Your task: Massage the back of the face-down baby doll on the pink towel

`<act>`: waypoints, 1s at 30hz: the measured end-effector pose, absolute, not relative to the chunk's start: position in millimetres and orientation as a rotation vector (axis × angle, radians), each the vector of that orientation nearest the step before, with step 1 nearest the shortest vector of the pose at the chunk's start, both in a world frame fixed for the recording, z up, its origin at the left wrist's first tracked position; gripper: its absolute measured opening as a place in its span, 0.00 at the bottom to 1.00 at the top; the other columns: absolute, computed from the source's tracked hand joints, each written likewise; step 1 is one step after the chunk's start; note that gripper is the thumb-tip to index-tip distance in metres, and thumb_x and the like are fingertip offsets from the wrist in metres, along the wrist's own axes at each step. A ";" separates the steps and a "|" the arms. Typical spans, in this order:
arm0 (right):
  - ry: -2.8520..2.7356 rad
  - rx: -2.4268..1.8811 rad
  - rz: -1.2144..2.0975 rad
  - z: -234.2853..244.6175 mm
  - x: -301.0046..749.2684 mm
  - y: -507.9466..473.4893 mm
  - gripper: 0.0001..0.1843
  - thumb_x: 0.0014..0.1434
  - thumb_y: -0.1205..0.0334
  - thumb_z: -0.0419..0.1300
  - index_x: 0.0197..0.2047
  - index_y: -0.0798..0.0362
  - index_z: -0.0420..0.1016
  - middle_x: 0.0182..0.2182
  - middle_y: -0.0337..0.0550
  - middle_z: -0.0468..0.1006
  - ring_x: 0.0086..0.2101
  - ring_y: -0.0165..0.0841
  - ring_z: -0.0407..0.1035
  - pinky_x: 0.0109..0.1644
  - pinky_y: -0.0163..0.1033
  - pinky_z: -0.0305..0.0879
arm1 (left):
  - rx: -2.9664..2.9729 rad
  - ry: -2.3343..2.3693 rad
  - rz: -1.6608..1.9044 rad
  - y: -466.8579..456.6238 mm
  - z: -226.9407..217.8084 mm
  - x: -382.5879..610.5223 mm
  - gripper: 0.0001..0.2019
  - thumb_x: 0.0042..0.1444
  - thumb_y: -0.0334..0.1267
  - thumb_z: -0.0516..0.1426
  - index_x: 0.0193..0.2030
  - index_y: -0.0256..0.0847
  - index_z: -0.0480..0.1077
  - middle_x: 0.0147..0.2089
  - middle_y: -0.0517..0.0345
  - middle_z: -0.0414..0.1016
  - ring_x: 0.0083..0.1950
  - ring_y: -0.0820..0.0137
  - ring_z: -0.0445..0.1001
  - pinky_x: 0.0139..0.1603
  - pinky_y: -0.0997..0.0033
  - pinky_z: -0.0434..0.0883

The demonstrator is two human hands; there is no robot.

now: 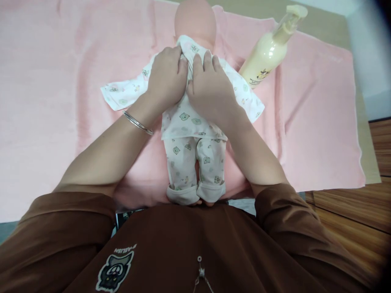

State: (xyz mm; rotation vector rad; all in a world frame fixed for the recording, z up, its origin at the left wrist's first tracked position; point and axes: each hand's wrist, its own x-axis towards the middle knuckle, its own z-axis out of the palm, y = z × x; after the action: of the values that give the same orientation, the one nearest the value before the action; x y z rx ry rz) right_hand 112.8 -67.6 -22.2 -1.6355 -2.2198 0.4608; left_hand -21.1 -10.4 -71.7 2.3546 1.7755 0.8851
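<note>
A baby doll [195, 20] lies on its back on a pink towel [61, 81], head away from me, feet toward my body. It wears a white printed shirt [183, 120] and matching trousers [183, 162]. My left hand [166, 77] rests on the doll's chest with its fingers curled into the shirt front near the collar. Beside it, my right hand [210, 89] lies on the chest too, fingers pressed together on the same shirt front. The two hands touch each other at the middle of the shirt.
A cream pump bottle [270, 49] lies tilted on the towel right of the doll's shoulder. The towel covers a table whose bare edge [365, 134] shows at the right, with wooden floor [351, 211] beyond. A silver bangle [138, 123] is on my left wrist.
</note>
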 end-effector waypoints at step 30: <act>-2.165 -1.705 0.051 -44.9 132.7 -27.6 0.22 0.63 0.50 0.40 0.53 0.49 0.63 0.49 0.50 0.71 0.51 0.44 0.62 0.61 0.50 0.59 | 2.140 1.766 0.972 -11.0 -76.1 -21.2 0.21 0.60 0.45 0.46 0.58 0.45 0.66 0.54 0.48 0.68 0.56 0.55 0.63 0.58 0.52 0.59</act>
State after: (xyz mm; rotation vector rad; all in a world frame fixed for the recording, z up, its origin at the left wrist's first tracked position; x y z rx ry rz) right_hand 132.7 -27.6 -44.9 -1.7046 -2.1653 0.0515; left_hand -21.2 -11.0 -76.1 2.1401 1.7665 0.9724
